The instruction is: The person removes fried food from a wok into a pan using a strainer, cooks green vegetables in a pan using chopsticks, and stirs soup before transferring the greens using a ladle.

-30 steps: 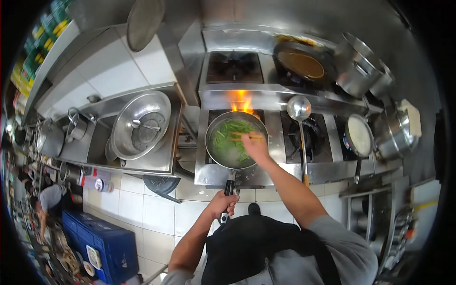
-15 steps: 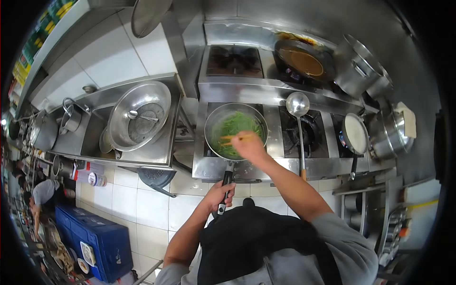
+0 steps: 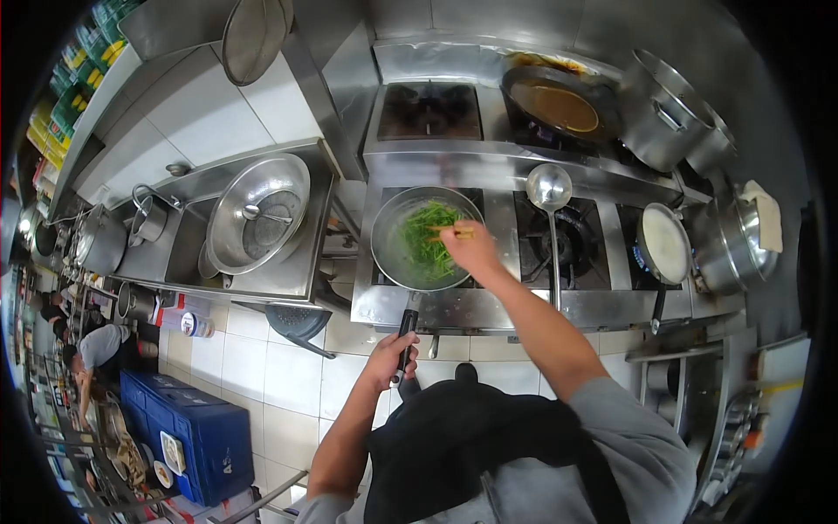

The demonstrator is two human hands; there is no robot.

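Note:
On the front left burner sits a frying pan (image 3: 388,258) with thin green vegetable strips (image 3: 429,251) inside. My left hand (image 3: 389,360) is closed around its black handle (image 3: 408,326), which points toward me. Over the pan's right side, my right hand (image 3: 474,249) grips wooden chopsticks (image 3: 441,231), their tips in among the greens. To the right, a long-handled ladle (image 3: 550,188) lies across the neighbouring burner.
A small pan of white liquid (image 3: 666,246) sits over a blue flame at right. Behind are a wok of brown liquid (image 3: 559,106) and tall pots (image 3: 668,118). Left, a large metal bowl (image 3: 236,201) rests at the sink. A person (image 3: 100,349) bends near a blue cooler (image 3: 188,437).
My right hand and the chopsticks have moved up and slightly right over the pan. The greens have shifted with the stirring. My left hand stays on the handle.

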